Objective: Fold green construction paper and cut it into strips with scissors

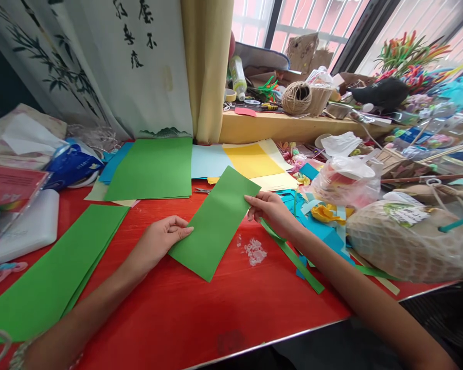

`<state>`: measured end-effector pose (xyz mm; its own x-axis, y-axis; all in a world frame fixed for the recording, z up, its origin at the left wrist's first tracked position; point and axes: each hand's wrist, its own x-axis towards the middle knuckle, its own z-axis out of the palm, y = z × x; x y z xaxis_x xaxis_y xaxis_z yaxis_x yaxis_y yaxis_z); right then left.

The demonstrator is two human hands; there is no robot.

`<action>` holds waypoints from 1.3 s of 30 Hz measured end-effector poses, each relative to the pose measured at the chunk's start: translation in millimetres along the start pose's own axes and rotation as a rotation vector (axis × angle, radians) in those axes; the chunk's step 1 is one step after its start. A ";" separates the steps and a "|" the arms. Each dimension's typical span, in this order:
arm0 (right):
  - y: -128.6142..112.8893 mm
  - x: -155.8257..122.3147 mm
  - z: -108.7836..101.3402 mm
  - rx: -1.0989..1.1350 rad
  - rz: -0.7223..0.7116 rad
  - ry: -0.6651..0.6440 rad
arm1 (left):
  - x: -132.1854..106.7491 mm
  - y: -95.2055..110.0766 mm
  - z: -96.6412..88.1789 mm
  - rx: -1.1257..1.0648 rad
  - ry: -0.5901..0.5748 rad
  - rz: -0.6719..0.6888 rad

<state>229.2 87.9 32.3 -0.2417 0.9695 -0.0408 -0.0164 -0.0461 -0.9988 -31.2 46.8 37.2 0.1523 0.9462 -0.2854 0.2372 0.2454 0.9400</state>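
A rectangular sheet of green paper (219,221) is held at a slant over the red table (170,318). My left hand (165,239) pinches its left edge between thumb and fingers. Near the upper right corner, my right hand (268,208) grips the same sheet, thumb on top. Under my right forearm lies a narrow green paper strip (299,264). Larger green sheets (57,267) rest to the left of my left arm, and another green stack (154,167) lies behind. Scissors (201,190) show partly beside the held sheet's far edge.
Blue and yellow paper (254,159) lies at the back. Blue scraps (327,236), a plastic-wrapped roll (343,180) and a net-wrapped bundle (409,241) crowd the right. A white container (27,226) and tissue pack (73,162) stand left. Twine (296,98) sits on the ledge.
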 end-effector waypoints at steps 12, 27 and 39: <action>4.9 -2.8 -0.3 -0.073 -0.075 0.164 | -7.6 1.7 5.3 0.398 -0.173 0.179; 4.2 -20.2 26.1 -0.340 -0.096 0.022 | -9.9 5.4 12.9 0.002 -0.127 0.105; 10.1 -9.7 10.9 -0.478 -0.176 0.134 | 8.3 -7.4 -17.2 0.494 0.108 0.079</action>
<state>220.7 75.4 22.8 -0.1487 0.9763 0.1569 0.4066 0.2050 -0.8903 -48.2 56.5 31.1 0.0942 0.9806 -0.1721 0.6583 0.0683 0.7497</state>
